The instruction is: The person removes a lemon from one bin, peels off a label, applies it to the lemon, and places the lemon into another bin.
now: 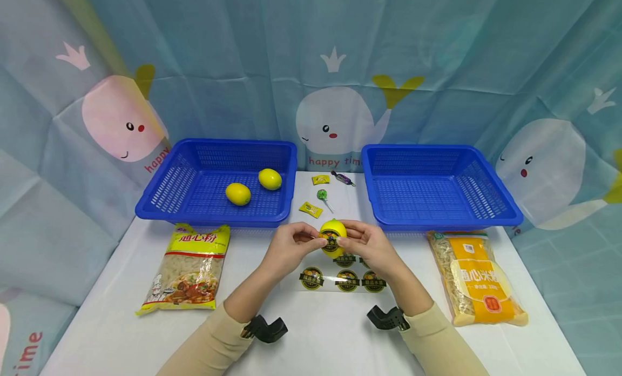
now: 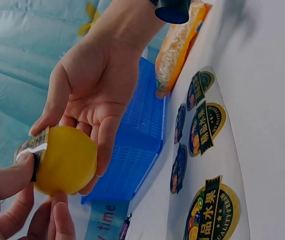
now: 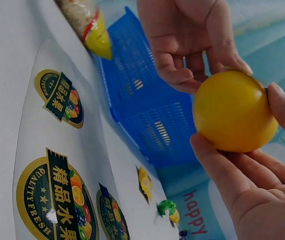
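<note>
A yellow lemon (image 1: 333, 238) is held above the desk's middle, pinched between left hand (image 1: 290, 245) and right hand (image 1: 370, 244); a sticker (image 1: 331, 241) is pressed onto its smooth skin. The sticker sheet (image 1: 346, 279) lies beneath, partly hidden. Candies (image 1: 311, 209) lie behind, between two blue baskets (image 1: 272, 216).

We see a yellow lemon (image 1: 333, 237) mid-frame, raised above the table, a dark round sticker (image 1: 331, 240) half-stuck on its front.
</note>
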Motion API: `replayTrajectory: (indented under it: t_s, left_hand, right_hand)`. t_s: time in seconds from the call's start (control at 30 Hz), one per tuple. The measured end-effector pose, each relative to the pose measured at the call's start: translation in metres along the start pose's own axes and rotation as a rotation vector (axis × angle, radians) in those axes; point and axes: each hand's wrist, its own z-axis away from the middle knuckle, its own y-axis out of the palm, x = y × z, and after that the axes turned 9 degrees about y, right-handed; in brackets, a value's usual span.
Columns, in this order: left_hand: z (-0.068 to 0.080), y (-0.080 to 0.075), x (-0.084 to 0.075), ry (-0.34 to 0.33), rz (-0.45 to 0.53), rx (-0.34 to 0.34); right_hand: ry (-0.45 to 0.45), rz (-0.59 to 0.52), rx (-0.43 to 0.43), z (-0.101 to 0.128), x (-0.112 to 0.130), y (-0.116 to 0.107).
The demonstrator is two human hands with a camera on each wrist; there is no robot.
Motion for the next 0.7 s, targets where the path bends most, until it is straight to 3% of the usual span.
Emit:
replayTrajectory:
  t_s: [0.47,0.7]
  left_hand:
    - [-0.0021,-0.0058,-0.0003,-0.032,0.190,0.073]
    - [-0.0035,-0.0090,0.0054,0.016,0.267,0.081]
  right_hand:
    - [-0.010,-0.187,0.133,0.0024,-0.0045,-0.0030]
    - [-0.060,-0.260,0.182,0.0069,-0.0009,-0.0046]
